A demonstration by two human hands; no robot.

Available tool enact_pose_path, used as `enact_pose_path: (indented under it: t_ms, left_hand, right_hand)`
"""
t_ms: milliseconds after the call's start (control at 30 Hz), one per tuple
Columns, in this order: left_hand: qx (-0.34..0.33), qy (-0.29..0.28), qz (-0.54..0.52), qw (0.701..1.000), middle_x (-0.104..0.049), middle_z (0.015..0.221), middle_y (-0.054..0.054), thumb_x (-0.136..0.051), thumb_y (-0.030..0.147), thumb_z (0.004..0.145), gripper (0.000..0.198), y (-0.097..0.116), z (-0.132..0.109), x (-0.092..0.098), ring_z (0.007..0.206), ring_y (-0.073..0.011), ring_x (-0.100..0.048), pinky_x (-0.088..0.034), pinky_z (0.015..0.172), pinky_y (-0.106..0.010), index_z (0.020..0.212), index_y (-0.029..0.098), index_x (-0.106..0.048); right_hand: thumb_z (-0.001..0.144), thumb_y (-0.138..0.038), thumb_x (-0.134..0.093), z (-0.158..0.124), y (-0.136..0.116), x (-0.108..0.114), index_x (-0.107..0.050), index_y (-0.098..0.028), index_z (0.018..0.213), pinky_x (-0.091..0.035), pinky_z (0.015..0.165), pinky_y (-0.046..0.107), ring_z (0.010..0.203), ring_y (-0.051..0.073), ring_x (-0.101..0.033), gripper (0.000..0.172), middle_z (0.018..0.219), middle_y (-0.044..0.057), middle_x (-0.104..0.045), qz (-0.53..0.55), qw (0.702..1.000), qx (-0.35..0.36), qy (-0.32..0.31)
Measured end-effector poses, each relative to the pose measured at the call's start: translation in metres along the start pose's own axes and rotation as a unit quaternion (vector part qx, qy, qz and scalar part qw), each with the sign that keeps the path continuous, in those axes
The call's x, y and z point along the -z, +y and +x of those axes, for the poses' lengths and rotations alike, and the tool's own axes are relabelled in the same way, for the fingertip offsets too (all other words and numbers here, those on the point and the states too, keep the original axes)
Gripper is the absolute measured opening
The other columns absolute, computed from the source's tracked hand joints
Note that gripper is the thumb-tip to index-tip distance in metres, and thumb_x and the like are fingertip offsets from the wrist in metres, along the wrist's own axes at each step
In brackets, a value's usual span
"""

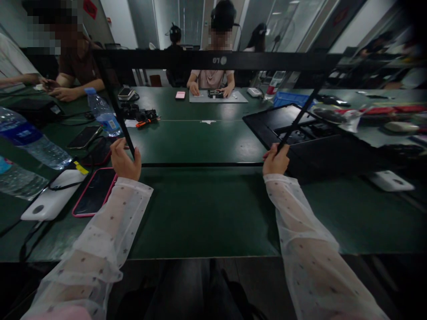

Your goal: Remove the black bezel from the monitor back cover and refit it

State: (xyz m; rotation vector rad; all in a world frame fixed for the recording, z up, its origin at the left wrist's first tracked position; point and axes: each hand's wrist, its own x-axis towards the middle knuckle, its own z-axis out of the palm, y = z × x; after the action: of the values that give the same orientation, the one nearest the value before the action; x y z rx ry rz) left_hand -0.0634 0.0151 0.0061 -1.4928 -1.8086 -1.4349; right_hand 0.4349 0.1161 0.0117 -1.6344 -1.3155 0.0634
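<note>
Between my two hands stands a thin black monitor bezel (160,60), an open rectangular frame with an upside-down LG logo on its wide top strip. My left hand (126,161) grips the frame's left side near the lower corner. On the opposite side my right hand (276,160) has its fingers closed round the right strip, also low down. The frame leans away from me over the green table (200,209), which shows through its opening. Right of my right hand lies a black monitor back cover (333,153), partly hidden by the hand and frame.
To the left are a pink-cased phone (95,193), a white power bank (55,195), another phone (84,137) and water bottles (104,113). A blue tray (292,98) sits at the back right. Across the table a person (213,79) handles small parts; another sits far left.
</note>
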Motion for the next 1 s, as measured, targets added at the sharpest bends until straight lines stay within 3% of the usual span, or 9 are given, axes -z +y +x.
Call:
enact_pose_path:
  t_ms: [167,333,533,667,767,867,1000]
  left_hand:
    - [0.039,-0.073,0.035,0.996,-0.059,0.147,-0.019,-0.06,0.032,0.094,0.042,0.011,0.001,0.004,0.137,-0.0346,-0.055,-0.04,0.118,-0.055,0.133,0.018,-0.063]
    - [0.108,-0.223,0.077,0.966,-0.065,0.146,-0.013,-0.062,0.033,0.091,0.028,0.005,-0.005,-0.001,0.144,-0.0393,-0.046,-0.041,0.115,-0.065,0.115,0.024,-0.074]
    - [0.139,-0.272,0.09,0.948,-0.068,0.141,-0.014,-0.064,0.035,0.09,0.03,-0.001,-0.007,-0.006,0.142,-0.0395,-0.048,-0.04,0.117,-0.066,0.113,0.024,-0.078]
    - [0.114,-0.277,0.076,0.951,-0.059,0.155,-0.015,-0.067,0.041,0.092,0.044,0.008,-0.008,-0.001,0.147,-0.0407,-0.042,-0.039,0.117,-0.066,0.132,0.025,-0.073]
    - [0.049,-0.35,0.019,0.935,-0.059,0.157,-0.009,-0.076,0.049,0.088,0.049,0.019,-0.01,0.004,0.149,-0.0388,-0.042,-0.037,0.119,-0.066,0.134,0.032,-0.073]
    - [-0.001,-0.439,-0.007,0.898,-0.067,0.149,-0.006,-0.086,0.049,0.079,0.04,0.025,-0.011,0.007,0.144,-0.0368,-0.051,-0.035,0.12,-0.067,0.116,0.036,-0.081]
    - [-0.014,-0.455,-0.043,0.889,-0.076,0.131,-0.005,-0.086,0.047,0.078,0.021,0.026,-0.01,0.007,0.127,-0.0311,-0.065,-0.047,0.113,-0.055,0.088,0.03,-0.081]
  right_hand:
    - [0.097,-0.049,-0.051,0.005,0.012,-0.004,-0.062,-0.021,0.114,-0.056,0.087,0.047,0.087,0.029,-0.069,0.035,0.082,0.008,-0.07,-0.024,0.999,-0.024,0.015]
    - [0.077,-0.032,-0.066,0.01,0.032,-0.013,-0.075,-0.018,0.096,-0.055,0.093,0.047,0.089,0.028,-0.063,0.025,0.086,0.009,-0.065,-0.072,0.996,-0.014,-0.043]
    - [0.077,-0.026,-0.062,0.009,0.041,-0.015,-0.083,-0.021,0.094,-0.054,0.091,0.043,0.08,0.023,-0.058,0.027,0.081,0.005,-0.056,-0.103,0.987,0.011,-0.121]
    - [0.075,-0.024,-0.064,0.013,0.044,-0.017,-0.082,-0.02,0.099,-0.053,0.094,0.045,0.084,0.025,-0.059,0.031,0.082,0.006,-0.061,-0.098,0.988,0.031,-0.117]
    - [0.073,-0.023,-0.064,0.015,0.047,-0.018,-0.08,-0.019,0.097,-0.053,0.094,0.046,0.082,0.024,-0.06,0.029,0.083,0.006,-0.065,-0.088,0.99,0.024,-0.105]
    - [0.074,-0.023,-0.065,0.015,0.047,-0.017,-0.08,-0.018,0.095,-0.054,0.094,0.044,0.081,0.023,-0.062,0.027,0.086,0.006,-0.068,-0.073,0.993,0.008,-0.094]
    - [0.073,-0.023,-0.066,0.014,0.044,-0.015,-0.079,-0.018,0.095,-0.056,0.093,0.043,0.081,0.022,-0.066,0.025,0.088,0.007,-0.071,-0.036,0.996,-0.008,-0.082]
